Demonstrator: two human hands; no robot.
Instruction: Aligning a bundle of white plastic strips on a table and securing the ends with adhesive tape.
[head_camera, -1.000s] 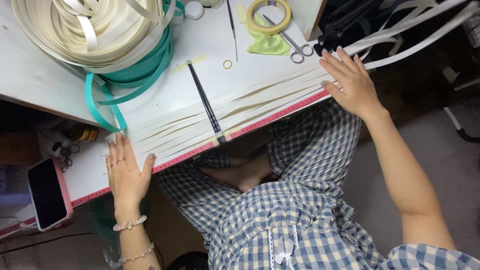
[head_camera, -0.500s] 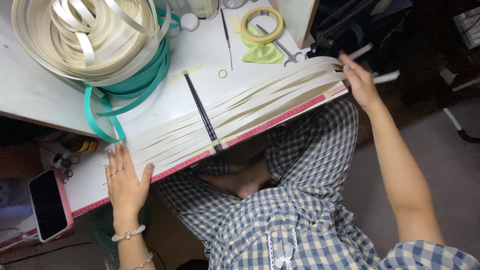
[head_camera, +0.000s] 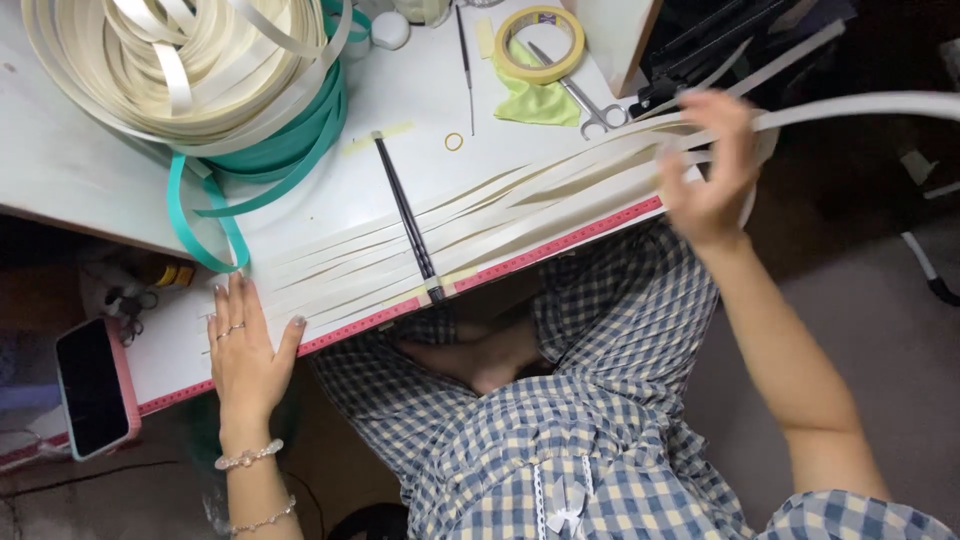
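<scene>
Right hand (head_camera: 712, 170) now lifted off table's right edge, grasping cream strips (head_camera: 560, 185), left hand (head_camera: 243, 345) flat, released, pressing strip ends at front edge.

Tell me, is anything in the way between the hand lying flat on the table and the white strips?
Nothing visible is. The left hand lies flat on the near ends of the cream strips, fingers right on them. The right hand grips their far ends past the table edge. The black bar crosses the strips farther along.

Head cam, steep down, close
</scene>
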